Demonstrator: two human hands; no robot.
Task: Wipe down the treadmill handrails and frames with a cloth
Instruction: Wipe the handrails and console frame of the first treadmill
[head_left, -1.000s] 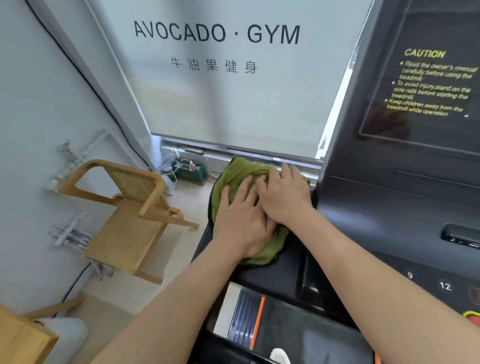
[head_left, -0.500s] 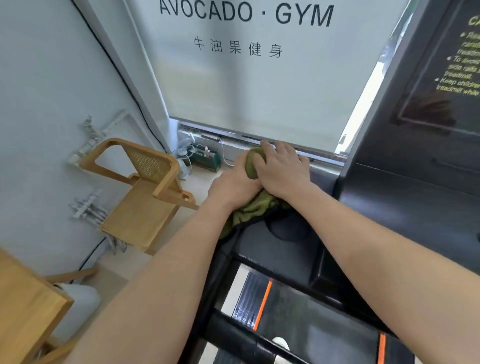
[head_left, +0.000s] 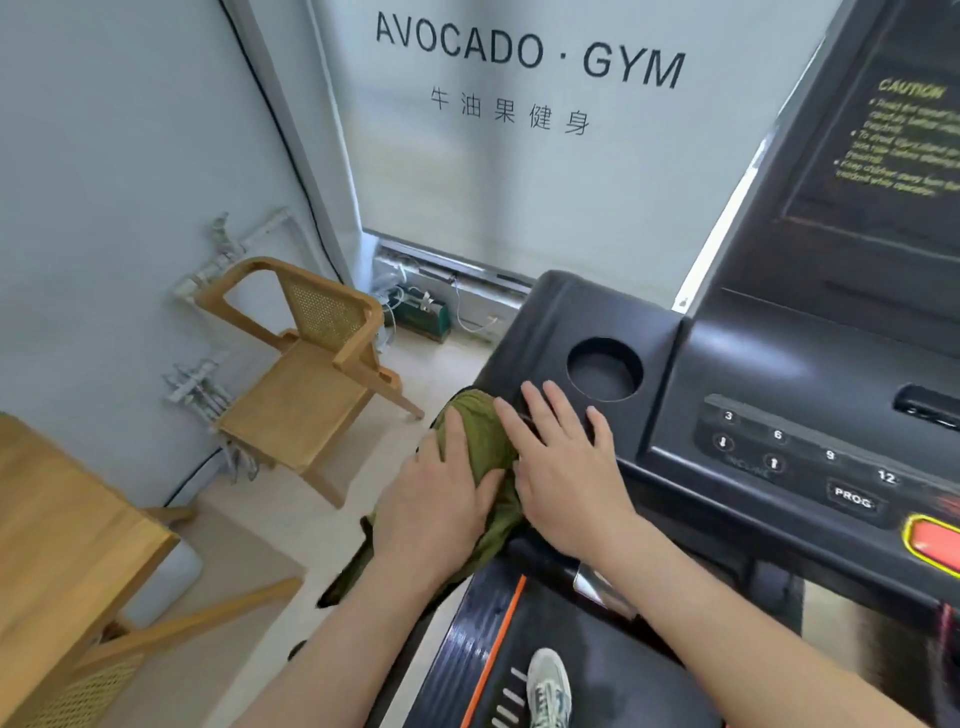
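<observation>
Cloth: green and bunched, pinned under both palms at the left edge of the treadmill's console wing, with a tail hanging below the left wrist.
Left hand: flat on the cloth, fingers fairly straight over the bundle. It's pressing, not gripping.
Right hand: heel on the cloth, fingers spread and straight, their tips on bare black plastic.
Just changed: a second ago both hands were scrubbing the wing's far corner. Now they've dragged the cloth back to the near edge, and the cup holder sits uncovered just beyond the right fingertips.
What it means: looks like one pass along the wing is finished, top to bottom.
Still to do, I'd say: the handrail, which seems to run down below the left palm, though the hanging cloth hides it.
Watch: the button panel, well right of the right hand, could catch a stray swipe.
</observation>
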